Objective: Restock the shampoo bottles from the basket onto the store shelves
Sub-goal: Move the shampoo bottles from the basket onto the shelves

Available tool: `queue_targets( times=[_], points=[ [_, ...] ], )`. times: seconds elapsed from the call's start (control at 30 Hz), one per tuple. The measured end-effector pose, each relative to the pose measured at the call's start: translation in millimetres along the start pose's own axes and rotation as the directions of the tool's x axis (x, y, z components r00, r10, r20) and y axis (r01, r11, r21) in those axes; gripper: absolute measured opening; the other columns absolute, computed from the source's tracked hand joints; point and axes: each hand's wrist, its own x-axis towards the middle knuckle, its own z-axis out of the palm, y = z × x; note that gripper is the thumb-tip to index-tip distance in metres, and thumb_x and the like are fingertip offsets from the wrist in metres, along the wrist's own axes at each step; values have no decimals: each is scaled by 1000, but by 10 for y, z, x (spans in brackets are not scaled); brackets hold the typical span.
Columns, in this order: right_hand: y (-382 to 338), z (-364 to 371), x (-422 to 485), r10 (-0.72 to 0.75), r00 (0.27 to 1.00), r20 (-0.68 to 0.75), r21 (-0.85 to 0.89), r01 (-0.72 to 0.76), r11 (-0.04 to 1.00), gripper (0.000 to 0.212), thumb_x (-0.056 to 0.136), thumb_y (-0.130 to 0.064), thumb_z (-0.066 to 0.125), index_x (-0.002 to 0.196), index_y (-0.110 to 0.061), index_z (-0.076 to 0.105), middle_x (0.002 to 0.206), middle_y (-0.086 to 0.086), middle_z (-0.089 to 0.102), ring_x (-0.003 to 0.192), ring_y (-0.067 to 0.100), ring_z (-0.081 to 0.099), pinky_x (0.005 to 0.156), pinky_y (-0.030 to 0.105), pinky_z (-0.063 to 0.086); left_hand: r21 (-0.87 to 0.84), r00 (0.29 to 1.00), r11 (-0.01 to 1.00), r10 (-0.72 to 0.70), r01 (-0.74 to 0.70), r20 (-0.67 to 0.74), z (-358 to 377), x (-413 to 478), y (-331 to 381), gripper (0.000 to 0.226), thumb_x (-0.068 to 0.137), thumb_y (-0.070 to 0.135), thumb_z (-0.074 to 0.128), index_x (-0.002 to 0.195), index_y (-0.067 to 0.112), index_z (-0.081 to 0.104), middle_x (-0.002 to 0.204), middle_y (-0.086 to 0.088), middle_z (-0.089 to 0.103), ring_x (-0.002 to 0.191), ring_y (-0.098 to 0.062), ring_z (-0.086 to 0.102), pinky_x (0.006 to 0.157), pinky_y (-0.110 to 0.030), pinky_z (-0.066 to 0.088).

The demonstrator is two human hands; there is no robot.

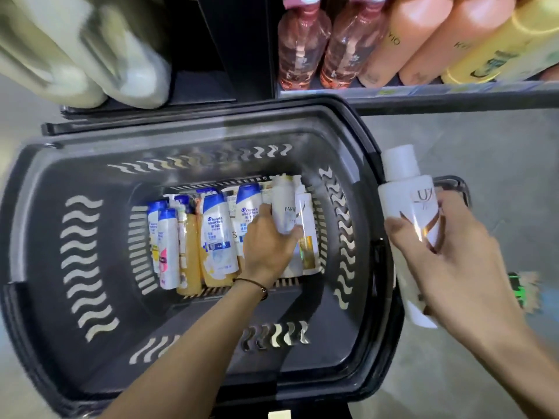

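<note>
A deep dark grey basket (45,189) stands on the floor in front of the shelves. Several shampoo bottles lie on its bottom, among them white ones with blue caps (217,237) and amber ones (189,255). My left hand (267,243) reaches down into the basket and grips a white Pantene bottle (283,204) by its lower part. To the right of the basket's rim, my right hand (450,255) holds a tall white Lux bottle (406,201) upright above the floor, fingers wrapped round its body.
A low store shelf (423,91) runs along the top right with pink clear bottles (299,43), peach bottles (402,40) and a yellow bottle (496,46). Large pale containers (90,52) sit at the top left. Grey floor (499,140) lies right of the basket.
</note>
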Motion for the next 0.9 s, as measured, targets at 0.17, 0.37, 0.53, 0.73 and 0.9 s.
queue_targets(
  times=[0.17,0.37,0.53,0.73,0.9],
  points=[
    [-381,-22,-342,34,997,73,228,-50,972,33,83,-55,65,98,-29,51,68,-12,65,43,10,58,42,26,49,-379,989,916,-91,131,120,-779,-395,303,31,88,18,79,112,21,59,95,13,70,76,6,67,62,-11,51],
    [-1193,-338,-889,44,997,62,430,-67,900,25,86,-42,71,99,-30,53,70,-6,67,54,12,63,52,20,51,-590,981,788,-97,177,166,-1961,-1163,927,33,93,12,72,119,28,60,108,-14,71,84,-34,72,68,-44,61],
    [-2132,-1035,-1414,-18,999,34,511,-2,860,24,86,-39,72,96,-27,53,69,-13,65,57,2,57,53,9,42,-646,989,752,-45,126,140,-2912,-2005,1793,33,95,3,64,123,16,53,94,-9,75,67,-31,70,58,-38,59],
    [-3085,-2035,-1962,-149,989,-5,595,123,794,28,87,-35,76,101,-23,55,74,-8,68,52,8,53,46,20,43,-736,1000,677,18,-3,12,-3892,-2968,2794,30,90,8,70,115,14,54,80,-7,70,55,-26,65,50,-34,54],
    [-3734,-2719,-2345,-170,985,-30,639,150,754,22,93,-24,70,104,-26,51,81,4,62,62,15,56,50,26,45,-742,982,645,162,-183,-101,-4605,-3639,3527,48,79,14,71,123,10,53,93,-15,70,66,-33,64,60,-39,55]
  ],
)
